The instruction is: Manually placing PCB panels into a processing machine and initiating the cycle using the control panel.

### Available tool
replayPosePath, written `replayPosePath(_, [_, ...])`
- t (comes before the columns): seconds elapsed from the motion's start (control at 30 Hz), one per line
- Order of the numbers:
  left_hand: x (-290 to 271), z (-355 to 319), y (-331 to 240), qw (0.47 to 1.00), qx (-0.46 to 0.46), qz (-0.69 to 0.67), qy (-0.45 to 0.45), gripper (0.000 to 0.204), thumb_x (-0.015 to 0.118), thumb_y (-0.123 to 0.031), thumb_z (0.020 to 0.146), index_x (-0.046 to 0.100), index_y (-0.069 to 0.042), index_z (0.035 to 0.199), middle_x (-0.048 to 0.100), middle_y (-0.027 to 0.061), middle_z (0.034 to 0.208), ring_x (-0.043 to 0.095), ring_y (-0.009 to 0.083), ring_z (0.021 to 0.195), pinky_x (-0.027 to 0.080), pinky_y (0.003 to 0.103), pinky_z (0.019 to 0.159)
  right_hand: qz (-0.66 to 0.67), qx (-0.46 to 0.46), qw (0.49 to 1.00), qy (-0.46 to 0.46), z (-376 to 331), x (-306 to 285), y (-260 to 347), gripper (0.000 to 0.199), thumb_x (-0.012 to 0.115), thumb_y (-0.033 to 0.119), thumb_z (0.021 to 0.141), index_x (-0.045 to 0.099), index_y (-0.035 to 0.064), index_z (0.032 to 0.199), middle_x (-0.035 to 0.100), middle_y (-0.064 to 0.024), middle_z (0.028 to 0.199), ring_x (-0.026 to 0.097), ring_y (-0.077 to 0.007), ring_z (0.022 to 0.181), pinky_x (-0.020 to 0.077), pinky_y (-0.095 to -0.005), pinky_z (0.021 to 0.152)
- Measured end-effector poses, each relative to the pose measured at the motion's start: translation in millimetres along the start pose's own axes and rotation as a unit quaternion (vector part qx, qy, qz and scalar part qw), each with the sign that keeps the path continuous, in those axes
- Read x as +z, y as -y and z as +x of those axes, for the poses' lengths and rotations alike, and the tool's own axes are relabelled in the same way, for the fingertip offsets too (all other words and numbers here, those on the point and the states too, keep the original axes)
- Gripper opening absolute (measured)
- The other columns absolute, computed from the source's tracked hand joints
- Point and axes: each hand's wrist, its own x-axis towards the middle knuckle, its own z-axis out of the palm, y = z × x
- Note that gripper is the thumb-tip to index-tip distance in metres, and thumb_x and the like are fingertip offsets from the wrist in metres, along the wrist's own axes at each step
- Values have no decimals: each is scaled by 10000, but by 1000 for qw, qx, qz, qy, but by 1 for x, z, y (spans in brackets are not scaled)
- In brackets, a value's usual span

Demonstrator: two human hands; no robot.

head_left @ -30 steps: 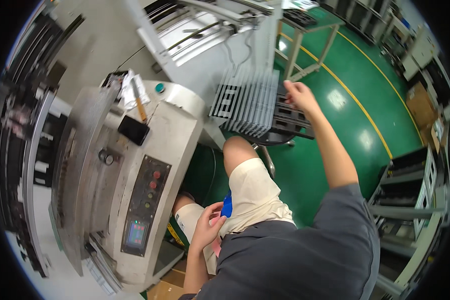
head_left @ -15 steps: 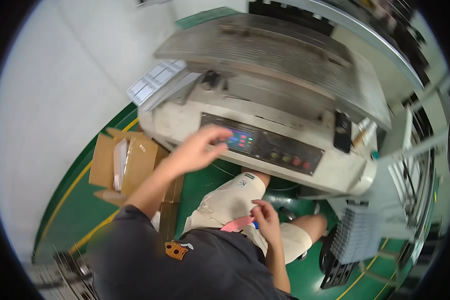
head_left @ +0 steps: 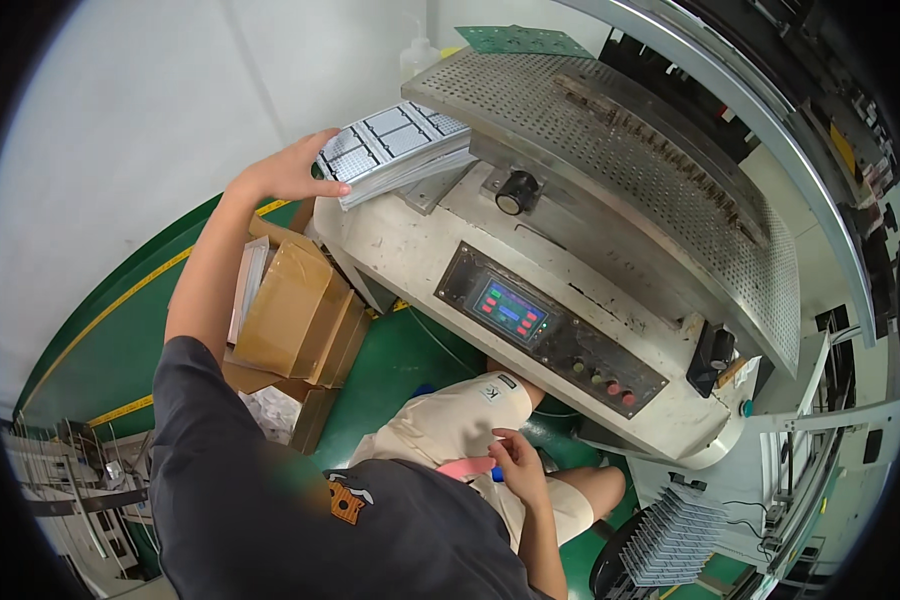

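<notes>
0.5 s ago the left hand [head_left: 290, 170] was over the control panel [head_left: 550, 330]; now it is at the left end of the machine [head_left: 400, 235], at the stack of white panels [head_left: 395, 140]. It is spread wide across the stack's outer end, the thumb at the front edge and the fingers at the back; whether it has a grip I cannot tell. The stack sits at the machine's left corner, its end jutting past the edge.

The right hand [head_left: 520, 468] remains over the lap, fingers loosely curled with a narrow gap to the thumb and nothing seen between. Just beside it are 1 pink strip [head_left: 467, 467] and 1 blue item, partly hidden. 1 s ago this hand reached over the rack of grey plates [head_left: 675, 540], which now shows right of the legs, well apart from it.

Counted: 1 stack, its layers too thin to number; along the machine's front edge, 1 lit screen [head_left: 510, 307], 2 yellowish buttons and 2 red buttons [head_left: 621, 392]; 1 teal button [head_left: 747, 408] at the right corner, with 1 dark phone [head_left: 703, 375] near it; at least 2 cardboard boxes [head_left: 290, 295] below the left end.
</notes>
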Motion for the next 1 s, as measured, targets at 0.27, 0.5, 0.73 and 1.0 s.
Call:
replayPosePath(0.27, [-38,-13,-27,996,-60,28,56,1024,752,-539,738,306,-49,1520,477,264,1431,450,382,1346,383,433,1114,-33,-20,999,3,5,18,0,300,665,172,954,614,19,1207,677,-72,885,641,-132,803,531,-279,738])
replayPosePath(0.5, [-39,-55,-26,996,-71,53,29,1068,740,-610,727,282,-92,1541,480,276,1418,482,403,1306,411,452,1086,-57,-6,998,13,5,14,17,306,636,160,973,593,13,1238,644,-51,919,609,-122,842,501,-263,768])
replayPosePath(0.73, [-24,-89,-44,990,-122,-40,-54,975,735,-541,815,307,-15,1515,431,232,1469,448,297,1353,394,433,1099,-77,-24,996,29,12,19,30,315,643,167,965,598,20,1240,664,-72,924,634,-144,850,523,-283,769])
replayPosePath(1.0, [-17,-66,31,794,-172,-582,32,515,645,-397,966,571,21,1257,670,109,1170,658,137,1025,534,282,913,-98,-91,988,77,29,37,85,327,638,181,969,594,32,1257,674,-82,952,643,-159,877,531,-299,791])
